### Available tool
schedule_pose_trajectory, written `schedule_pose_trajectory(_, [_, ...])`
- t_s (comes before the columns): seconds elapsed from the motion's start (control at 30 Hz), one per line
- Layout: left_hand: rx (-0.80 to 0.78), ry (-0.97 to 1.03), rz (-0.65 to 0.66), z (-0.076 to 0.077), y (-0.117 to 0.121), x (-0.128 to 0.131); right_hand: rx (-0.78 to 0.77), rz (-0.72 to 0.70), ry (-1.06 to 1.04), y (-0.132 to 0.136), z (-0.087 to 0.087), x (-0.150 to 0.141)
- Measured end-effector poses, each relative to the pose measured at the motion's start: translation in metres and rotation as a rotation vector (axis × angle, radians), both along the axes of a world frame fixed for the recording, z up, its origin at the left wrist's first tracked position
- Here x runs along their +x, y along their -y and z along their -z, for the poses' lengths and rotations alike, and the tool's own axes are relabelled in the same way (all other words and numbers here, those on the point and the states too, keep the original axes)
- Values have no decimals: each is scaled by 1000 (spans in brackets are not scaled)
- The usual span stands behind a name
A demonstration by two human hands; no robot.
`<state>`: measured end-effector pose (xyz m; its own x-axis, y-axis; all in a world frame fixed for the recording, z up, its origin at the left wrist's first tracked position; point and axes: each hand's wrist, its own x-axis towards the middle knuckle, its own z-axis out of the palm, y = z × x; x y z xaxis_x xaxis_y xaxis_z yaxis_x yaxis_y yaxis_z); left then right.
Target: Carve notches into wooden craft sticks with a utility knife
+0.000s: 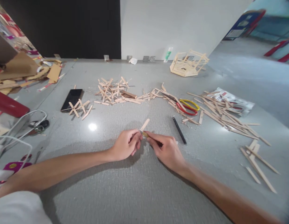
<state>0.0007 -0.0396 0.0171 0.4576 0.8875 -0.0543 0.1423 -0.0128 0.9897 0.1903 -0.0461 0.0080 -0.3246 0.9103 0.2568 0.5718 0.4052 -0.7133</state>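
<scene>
My left hand [127, 143] is closed, pinching a short wooden craft stick [145, 124] whose free end points up and away from me. In my closed right hand [168, 151] is a small knife [145, 134] with a yellowish handle; most of it is hidden by the fingers. Its grey tip meets the stick right at my left fingertips. Both hands are close together above the grey table [144, 193]. A black pen [179, 130] lies just beyond my right hand.
Cut sticks and star-shaped stick pieces [109, 90] lie farther back. Scissors with red and yellow handles [187, 107] rest beside long sticks [219, 112]. A stick frame [188, 65] stands at the back right. At left are a phone [73, 99] and white cables [30, 118].
</scene>
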Motion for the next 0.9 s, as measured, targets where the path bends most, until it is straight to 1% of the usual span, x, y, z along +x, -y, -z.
schedule_pose_trajectory(0.13, [2,4,-4,0,0,0,-3,30,7,0,1,-1])
schedule_pose_trajectory(0.3, [-17,4,27,-1,4,-1,-51,239,-49,-8,5,1])
schedule_pose_trajectory(0.43, [-4,27,-8,1,5,0,-28,265,-77,-12,8,3])
schedule_pose_trajectory(0.53, [-27,35,-28,2,5,1,8,299,-88,-9,6,5])
schedule_pose_trajectory(0.63, [-51,40,-46,0,5,2,87,250,-52,-3,4,6])
schedule_pose_trajectory(0.73, [-53,32,-45,-3,5,3,163,127,8,3,4,6])
schedule_pose_trajectory(0.8, [-45,28,-44,-4,5,2,173,56,47,5,6,6])
schedule_pose_trajectory(0.9, [-19,21,-38,-4,5,1,168,28,90,5,7,5])
